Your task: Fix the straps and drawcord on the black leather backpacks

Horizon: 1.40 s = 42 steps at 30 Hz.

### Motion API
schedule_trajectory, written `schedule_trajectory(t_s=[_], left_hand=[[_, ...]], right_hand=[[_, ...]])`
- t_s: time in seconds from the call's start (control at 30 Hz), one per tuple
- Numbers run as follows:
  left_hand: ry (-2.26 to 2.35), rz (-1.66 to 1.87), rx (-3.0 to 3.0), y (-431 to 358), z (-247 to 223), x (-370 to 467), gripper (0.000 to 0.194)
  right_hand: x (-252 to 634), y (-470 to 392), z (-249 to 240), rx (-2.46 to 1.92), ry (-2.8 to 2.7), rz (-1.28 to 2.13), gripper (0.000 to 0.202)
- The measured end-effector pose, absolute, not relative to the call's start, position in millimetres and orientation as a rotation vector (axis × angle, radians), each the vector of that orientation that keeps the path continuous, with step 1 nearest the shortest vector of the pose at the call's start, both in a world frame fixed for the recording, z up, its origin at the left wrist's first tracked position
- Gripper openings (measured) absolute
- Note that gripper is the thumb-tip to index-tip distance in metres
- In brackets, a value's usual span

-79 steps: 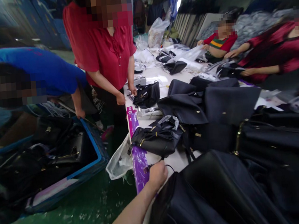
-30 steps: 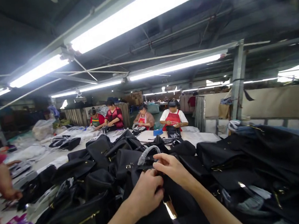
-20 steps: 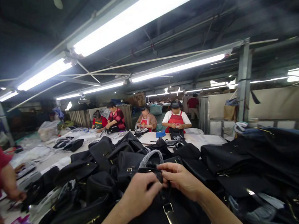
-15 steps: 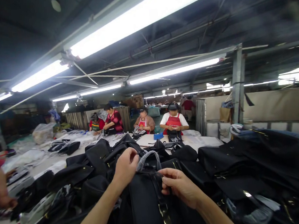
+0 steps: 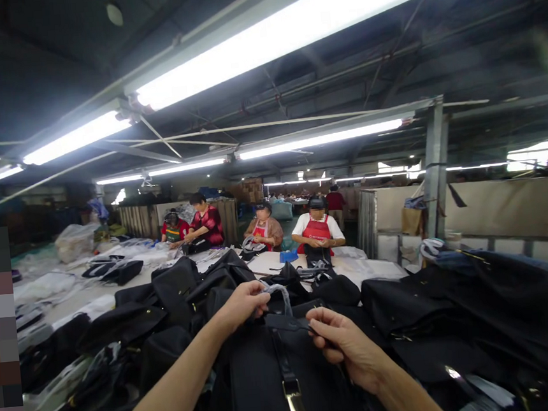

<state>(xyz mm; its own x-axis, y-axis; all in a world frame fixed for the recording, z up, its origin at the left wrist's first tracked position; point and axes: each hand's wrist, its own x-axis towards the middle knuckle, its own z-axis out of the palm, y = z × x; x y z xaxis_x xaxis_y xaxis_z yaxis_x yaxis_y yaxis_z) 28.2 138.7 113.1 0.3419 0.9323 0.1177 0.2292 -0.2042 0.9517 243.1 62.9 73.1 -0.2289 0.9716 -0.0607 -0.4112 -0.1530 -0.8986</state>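
Observation:
A black bag (image 5: 256,386) stands upright in front of me, with a dark strap and a gold buckle (image 5: 295,405) down its front. My left hand (image 5: 247,305) is closed, thumb and fingers pinched at the left end of the wrapped grey handle (image 5: 279,291) on top. My right hand (image 5: 338,340) pinches the right end of a black strap piece (image 5: 289,323) lying across the bag's top, below the handle. The far side of the bag is hidden.
Black bags (image 5: 407,302) are heaped on both sides and beyond. Across the pale table (image 5: 264,262) several people work, near a blue tray (image 5: 289,256). A metal post (image 5: 437,172) rises at the right. Pixel blocks cover the left edge.
The bag's front has turned slightly, and its buckle is farther left. My left hand has moved right and down along the handle. My right hand has shifted right, with the strap piece drawn across.

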Motion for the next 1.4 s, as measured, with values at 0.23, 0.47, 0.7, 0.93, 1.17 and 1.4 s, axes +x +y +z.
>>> schedule_trajectory(t_s=[0.23,0.47,0.7,0.93,1.17,1.4], left_hand=[[1.122,1.027,1.521,133,108,23,0.038],[1.168,0.941,1.492,123,104,27,0.036],[1.272,1.099,1.664,130,104,40,0.025],[1.207,1.295,2.260,106,129,52,0.016],[1.087,1.208,2.797,69,113,56,0.027],[0.920,1.280,2.922,46,86,43,0.027]], right_hand=[[229,60,74,-0.958,-1.115,1.316,0.034],[208,79,71,-0.885,-1.188,1.222,0.028],[187,85,66,-0.882,-1.170,1.235,0.032],[210,60,75,-0.994,-1.321,1.509,0.030],[220,52,76,-0.979,-1.238,1.517,0.039],[210,59,71,-0.722,-1.096,1.693,0.044]])
